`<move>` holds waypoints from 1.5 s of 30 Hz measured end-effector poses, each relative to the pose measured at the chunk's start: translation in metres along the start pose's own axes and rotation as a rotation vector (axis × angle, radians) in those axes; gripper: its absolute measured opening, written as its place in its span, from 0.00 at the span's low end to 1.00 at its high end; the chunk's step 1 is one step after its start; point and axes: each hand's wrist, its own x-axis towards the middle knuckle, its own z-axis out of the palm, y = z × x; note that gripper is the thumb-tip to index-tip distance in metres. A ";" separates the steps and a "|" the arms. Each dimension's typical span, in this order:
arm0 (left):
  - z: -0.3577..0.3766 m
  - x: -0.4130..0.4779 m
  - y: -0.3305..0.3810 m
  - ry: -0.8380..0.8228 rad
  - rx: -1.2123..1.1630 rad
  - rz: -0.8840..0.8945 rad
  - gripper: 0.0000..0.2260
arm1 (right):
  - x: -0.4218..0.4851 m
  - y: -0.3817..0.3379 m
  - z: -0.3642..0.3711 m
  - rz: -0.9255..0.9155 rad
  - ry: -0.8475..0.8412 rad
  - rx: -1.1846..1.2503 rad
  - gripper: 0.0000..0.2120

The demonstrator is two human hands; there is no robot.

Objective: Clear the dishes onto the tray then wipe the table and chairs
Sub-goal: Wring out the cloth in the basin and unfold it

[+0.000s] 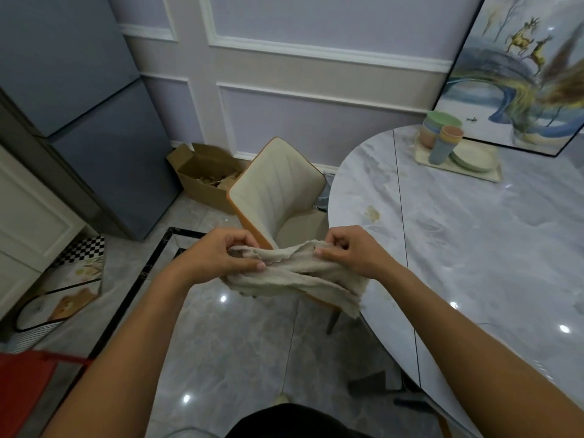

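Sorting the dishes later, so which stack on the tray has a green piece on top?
The rear stack, farther from the plates; the front stack is topped by a pinkish cup.

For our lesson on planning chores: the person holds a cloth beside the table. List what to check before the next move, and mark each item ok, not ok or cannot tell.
1. Grip: left hand and right hand both grip the cloth: ok.
2. Wiping shape: the cloth is bunched between the hands: not ok.
3. Dishes cleared: cups and plates sit on the tray: ok.
4. Clean table: yellowish stain near its edge: not ok.
5. Wiped chair: cannot tell.
6. Damp cloth: cannot tell.
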 end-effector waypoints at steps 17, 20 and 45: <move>0.007 -0.001 -0.058 0.610 -0.418 -0.293 0.19 | 0.009 0.008 0.008 0.073 -0.290 -0.099 0.15; 0.013 0.009 -0.061 0.665 -0.520 -0.343 0.20 | 0.010 0.010 0.021 0.124 -0.225 -0.136 0.17; -0.049 0.014 -0.059 0.417 0.139 0.063 0.05 | 0.036 -0.008 -0.037 -0.059 0.001 -0.541 0.07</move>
